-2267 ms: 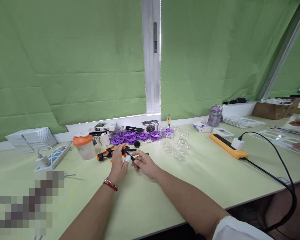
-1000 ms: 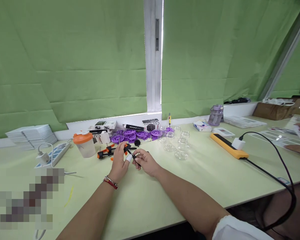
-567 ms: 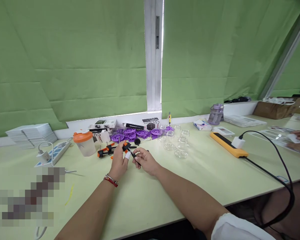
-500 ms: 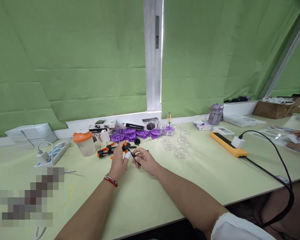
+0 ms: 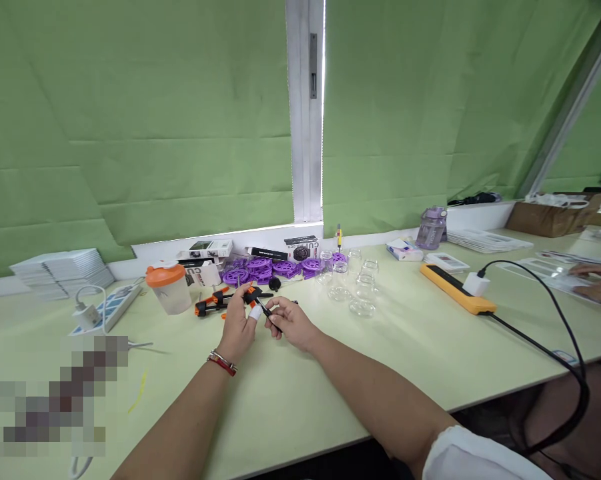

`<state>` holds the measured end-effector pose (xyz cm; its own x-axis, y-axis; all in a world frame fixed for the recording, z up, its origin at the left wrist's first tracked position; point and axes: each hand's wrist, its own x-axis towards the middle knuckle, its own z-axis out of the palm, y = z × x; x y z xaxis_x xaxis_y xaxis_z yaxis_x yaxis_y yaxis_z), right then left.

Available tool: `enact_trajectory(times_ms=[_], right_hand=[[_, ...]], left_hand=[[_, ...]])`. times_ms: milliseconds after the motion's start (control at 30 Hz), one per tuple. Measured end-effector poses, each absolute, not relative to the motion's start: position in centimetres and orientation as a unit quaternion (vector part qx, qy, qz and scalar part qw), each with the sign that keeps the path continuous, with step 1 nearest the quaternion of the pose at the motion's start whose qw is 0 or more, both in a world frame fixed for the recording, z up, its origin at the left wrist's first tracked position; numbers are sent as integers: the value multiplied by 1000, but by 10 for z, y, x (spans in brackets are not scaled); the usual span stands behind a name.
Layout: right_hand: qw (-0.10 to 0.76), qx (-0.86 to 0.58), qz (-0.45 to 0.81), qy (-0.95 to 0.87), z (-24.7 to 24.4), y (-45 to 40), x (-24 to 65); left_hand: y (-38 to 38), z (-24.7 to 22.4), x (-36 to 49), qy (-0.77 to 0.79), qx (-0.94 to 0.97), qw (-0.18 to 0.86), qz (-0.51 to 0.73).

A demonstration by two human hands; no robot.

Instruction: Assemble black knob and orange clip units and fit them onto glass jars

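Note:
Near the middle of the table, my left hand (image 5: 237, 323) is closed round the head of a small black-and-orange clamp (image 5: 253, 294); its thumb has a white cover. From the clamp a thin shiny bar runs down to a black part, pinched in the fingers of my right hand (image 5: 293, 323). Whether that black end is a piece of the clamp or a separate tool, I cannot tell. Just left of my hands lie more black-and-orange clamp pieces (image 5: 211, 303). Behind them is a round black knob (image 5: 275, 285), in front of a heap of purple plastic wheels (image 5: 260, 268).
Clear glass jars (image 5: 363, 293) stand right of my hands. An orange-lidded shaker cup (image 5: 170, 293) and a white power strip (image 5: 113, 309) are on the left. Farther right lies a yellow power strip (image 5: 455, 288) with a black cable. Another person's hands (image 5: 600, 283) work at the far right.
My hands and the clamp stay almost in the same place and pose. At the far right, the other person's hands have shifted slightly left over the white sheets.

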<state>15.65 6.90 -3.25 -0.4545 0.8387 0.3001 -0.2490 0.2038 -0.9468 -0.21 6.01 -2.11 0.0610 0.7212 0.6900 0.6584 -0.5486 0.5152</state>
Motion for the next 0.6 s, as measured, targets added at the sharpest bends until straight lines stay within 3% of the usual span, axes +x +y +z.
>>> enact_trajectory(times_ms=[600], right_hand=[[454,-255,582,-625,-29,66,158]], left_hand=[[57,-20,4,466,730,-30,499]])
